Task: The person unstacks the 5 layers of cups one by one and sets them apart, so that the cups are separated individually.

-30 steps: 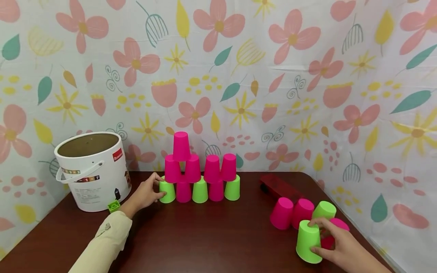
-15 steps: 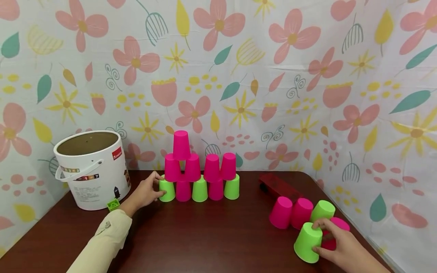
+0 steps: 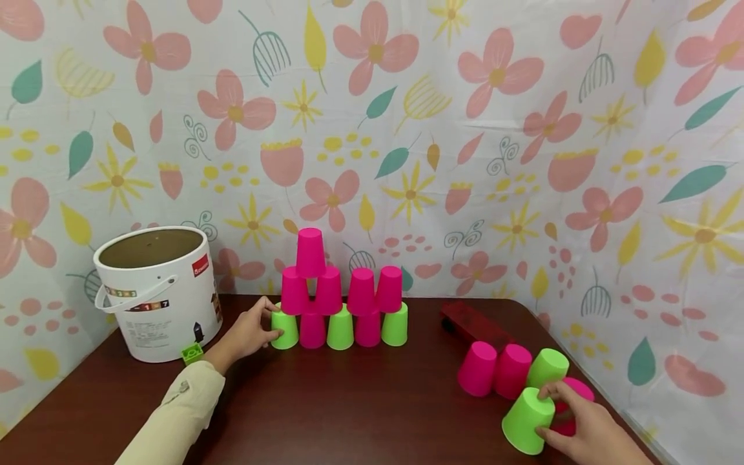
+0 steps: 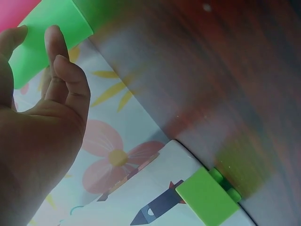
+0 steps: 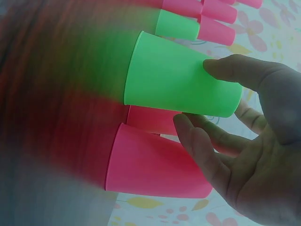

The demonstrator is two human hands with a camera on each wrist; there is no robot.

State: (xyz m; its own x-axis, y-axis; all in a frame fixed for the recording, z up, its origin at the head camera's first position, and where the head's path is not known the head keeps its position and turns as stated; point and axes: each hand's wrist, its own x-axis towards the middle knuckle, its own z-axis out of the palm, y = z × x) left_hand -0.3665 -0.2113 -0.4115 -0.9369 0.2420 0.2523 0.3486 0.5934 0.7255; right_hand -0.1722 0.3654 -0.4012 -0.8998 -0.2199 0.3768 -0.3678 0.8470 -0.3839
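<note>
Upside-down cups form a stepped stack at the back of the table. Its bottom row alternates green and pink, a pink row (image 3: 361, 289) stands above, and one pink cup (image 3: 310, 252) tops the left side. My left hand (image 3: 247, 332) holds the bottom row's leftmost green cup (image 3: 285, 330) between thumb and fingers. At the front right, my right hand (image 3: 587, 426) grips another green cup (image 3: 526, 421) by its upper part, tilted. In the right wrist view the thumb lies across that green cup (image 5: 174, 75), with a pink cup (image 5: 155, 162) beside it.
Behind my right hand stand two pink cups (image 3: 478, 369) and a green cup (image 3: 548, 369), with another pink cup (image 3: 577, 387) partly hidden. A dark red object (image 3: 473, 321) lies beyond them. At left stands a white bucket (image 3: 163, 316) with a green toy brick (image 3: 192, 352) against it.
The green cup in my right hand has tilted from nearly upright and shifted slightly. My left hand keeps its place on the stack's green cup. The head view has shifted a little.
</note>
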